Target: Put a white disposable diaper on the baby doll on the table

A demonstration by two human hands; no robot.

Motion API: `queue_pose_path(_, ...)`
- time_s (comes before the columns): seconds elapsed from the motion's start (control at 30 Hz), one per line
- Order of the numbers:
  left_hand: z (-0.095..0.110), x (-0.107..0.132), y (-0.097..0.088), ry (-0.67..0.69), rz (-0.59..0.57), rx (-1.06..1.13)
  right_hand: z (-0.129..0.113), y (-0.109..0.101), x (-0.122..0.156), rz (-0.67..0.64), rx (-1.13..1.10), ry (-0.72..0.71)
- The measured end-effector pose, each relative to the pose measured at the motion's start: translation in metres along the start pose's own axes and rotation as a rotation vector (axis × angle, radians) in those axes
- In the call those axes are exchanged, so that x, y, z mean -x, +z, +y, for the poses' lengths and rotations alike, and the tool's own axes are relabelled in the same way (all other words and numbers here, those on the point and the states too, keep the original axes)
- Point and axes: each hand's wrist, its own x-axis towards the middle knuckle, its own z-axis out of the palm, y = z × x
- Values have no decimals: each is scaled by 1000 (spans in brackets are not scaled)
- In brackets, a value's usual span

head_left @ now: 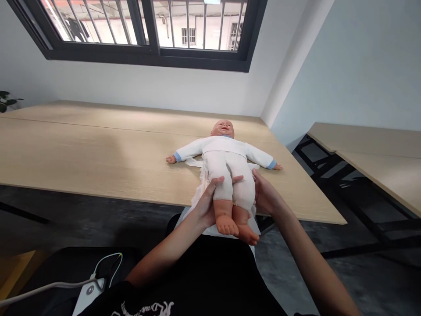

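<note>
A baby doll (224, 145) lies on its back on the wooden table (141, 162), head toward the wall and bare feet over the near edge. It wears a white long-sleeved top with blue cuffs and white leg coverings; both arms stretch out sideways. My left hand (206, 204) is wrapped round the leg on the left, thumb on top and a fingertip showing between the legs. Along the outer side of the other leg, my right hand (264, 193) grips it, its fingers mostly hidden behind. Beneath the doll lies a crumpled white sheet (198, 193), its edges hanging over the table's front.
Behind the table, a barred window (151, 48) is set in the white wall. A second table (371, 149) stands at the right across a gap. At lower left, a white device (89, 295) with cables rests on a black seat (62, 263). Plant leaves (7, 102) show at far left.
</note>
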Motion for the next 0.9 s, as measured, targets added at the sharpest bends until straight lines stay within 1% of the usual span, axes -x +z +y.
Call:
queue_pose_path(0.07, -6, 0, -9, -7, -46, -24, 1, -1, 13, 89, 50, -25)
queue_pose_path(0.1, -8, -1, -13, -8, -65, -33, 3, -1, 19, 167, 136, -73)
queue_pose_path(0.17, -11, -2, -20, 0, -72, -50, 7, 2, 30, 317, 378, -188)
queue_pose_path(0.2, -12, -3, -23, 12, -60, -63, 8, 4, 35, 354, 491, -220)
queue_pose_path(0.27, -14, -3, -25, 36, -23, -94, 9, 9, 43, 332, 636, -225)
queue_pose_path(0.3, -14, -3, -24, 39, -5, -106, 10, 12, 45, 310, 661, -220)
queue_pose_path(0.37, -13, 0, -21, 27, 24, -117, 11, 15, 48, 292, 642, -220)
queue_pose_path(0.47, -7, 9, -17, -4, 58, -122, 13, 11, 44, 299, 487, -251)
queue_pose_path(0.53, 0, 17, -17, -34, 59, -118, 14, 3, 39, 313, 368, -270)
queue_pose_path(0.6, 10, 27, -20, -48, 62, -111, 12, -7, 35, 354, 301, -284)
queue_pose_path(0.63, 15, 32, -22, -40, 82, -114, 12, -12, 34, 372, 286, -283)
queue_pose_path(0.7, 27, 40, -27, 8, 165, -144, 10, -19, 32, 375, 270, -271)
queue_pose_path(0.8, 44, 50, -33, 64, 284, -277, 11, -26, 31, 341, 274, -254)
queue_pose_path(0.9, 55, 53, -38, 133, 318, -493, 14, -32, 29, 350, 329, -262)
